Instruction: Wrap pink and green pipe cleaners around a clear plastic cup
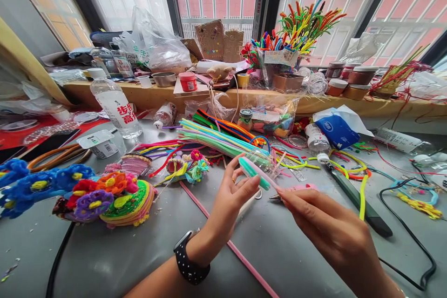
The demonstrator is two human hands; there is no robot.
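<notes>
My left hand [228,195] is closed, thumb and fingers pinching a mint-green pipe cleaner [262,183] bent into a loop. A pale pink pipe cleaner [260,171] lies along the green loop. Its lower end is pinched between the thumb and fingers of my right hand [328,228]. Both hands are raised over the grey table. Behind my right fingers lies a pink thing [303,187] with a dark pointed tip, partly hidden. Another long pink pipe cleaner [249,267] runs across the table under my left wrist.
Bundled pipe cleaners [209,137] lie just beyond my hands. Finished pipe-cleaner flowers [94,195] stand at left, near a clear bottle [115,107]. At right are a dark green bar-shaped tool [363,205], a black cable [428,251] and a blue tissue pack [338,128].
</notes>
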